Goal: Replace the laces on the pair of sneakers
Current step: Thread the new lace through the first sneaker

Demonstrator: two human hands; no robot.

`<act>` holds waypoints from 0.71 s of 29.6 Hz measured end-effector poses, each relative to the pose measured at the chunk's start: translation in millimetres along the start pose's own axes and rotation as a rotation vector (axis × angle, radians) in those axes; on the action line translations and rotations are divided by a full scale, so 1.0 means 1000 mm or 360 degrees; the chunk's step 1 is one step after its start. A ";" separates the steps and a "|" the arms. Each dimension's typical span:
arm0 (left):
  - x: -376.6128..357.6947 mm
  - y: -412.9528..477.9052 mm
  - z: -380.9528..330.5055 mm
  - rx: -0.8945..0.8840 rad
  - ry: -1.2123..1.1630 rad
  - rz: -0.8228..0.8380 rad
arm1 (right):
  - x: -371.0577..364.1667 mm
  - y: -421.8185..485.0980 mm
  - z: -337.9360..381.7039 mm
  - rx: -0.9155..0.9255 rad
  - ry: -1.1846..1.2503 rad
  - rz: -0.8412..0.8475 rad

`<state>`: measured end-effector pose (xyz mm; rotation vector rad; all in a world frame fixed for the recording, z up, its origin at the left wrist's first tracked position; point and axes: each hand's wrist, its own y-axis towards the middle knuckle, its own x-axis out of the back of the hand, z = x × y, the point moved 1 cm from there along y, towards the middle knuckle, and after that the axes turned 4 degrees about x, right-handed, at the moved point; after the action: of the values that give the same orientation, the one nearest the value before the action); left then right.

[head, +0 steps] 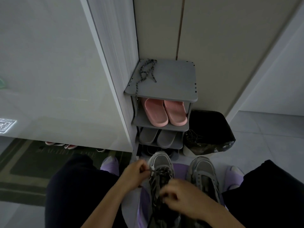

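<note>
The right hand [184,197] and left hand [135,172] each have a grip pinching the lace [162,172] of 1 sneaker [160,159].

Dim, grey light; floor [271,130] palest at 3 o'clock; right hand [185,198] at 6 o'clock slightly blurred; straight lines bow near the edges.

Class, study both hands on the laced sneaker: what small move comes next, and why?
Probably pull the lace end pinched by the left hand outward until that crossing sits snug; the right hand grips the lace lower on the same sneaker.
</note>
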<state>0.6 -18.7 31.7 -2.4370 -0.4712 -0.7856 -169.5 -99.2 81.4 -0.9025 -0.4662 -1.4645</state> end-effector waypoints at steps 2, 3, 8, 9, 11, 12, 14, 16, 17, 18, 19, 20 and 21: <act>0.010 -0.005 -0.014 -0.0020 -0.0458 0.0066 | 0.004 0.014 -0.011 -0.0270 0.0105 -0.0436; 0.014 -0.008 -0.022 -0.0052 -0.0612 0.0115 | 0.005 0.023 -0.013 -0.0313 0.0143 -0.0538; 0.034 -0.014 -0.038 -0.0133 -0.0724 0.0099 | 0.009 0.059 -0.018 -0.0337 0.0453 -0.0601; 0.038 -0.012 -0.030 -0.0079 -0.0671 0.0033 | 0.015 0.059 -0.024 -0.0427 0.0632 -0.0739; 0.044 -0.010 -0.010 0.0036 -0.0512 -0.0053 | 0.028 0.050 -0.038 -0.0581 0.0906 -0.0949; 0.047 -0.010 0.000 0.0083 -0.0387 -0.0061 | 0.032 0.045 -0.046 -0.0643 0.0974 -0.1004; 0.047 -0.010 0.016 0.0089 -0.0027 0.0015 | 0.036 0.035 -0.058 -0.0740 0.1049 -0.1072; 0.040 -0.009 0.026 0.0125 0.0494 0.0174 | 0.034 0.030 -0.066 -0.0834 0.1156 -0.1148; 0.036 -0.009 0.030 0.0195 0.0695 0.0214 | 0.033 0.029 -0.069 -0.0867 0.1233 -0.1185; 0.032 -0.010 0.032 0.0262 0.0747 0.0221 | 0.032 0.028 -0.070 -0.0878 0.1271 -0.1209; 0.027 -0.009 0.035 0.0325 0.0641 0.0235 | 0.032 0.029 -0.068 -0.0862 0.1283 -0.1205; 0.023 -0.010 0.035 0.0377 0.0419 0.0248 | 0.032 0.030 -0.066 -0.0823 0.1299 -0.1182; 0.019 -0.011 0.031 0.0402 0.0145 0.0244 | 0.031 0.032 -0.062 -0.0765 0.1338 -0.1136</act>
<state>23.4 11.5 26.5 -2.1649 -0.3232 -0.7216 -150.3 -169.6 59.9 -0.3877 0.2474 -2.5008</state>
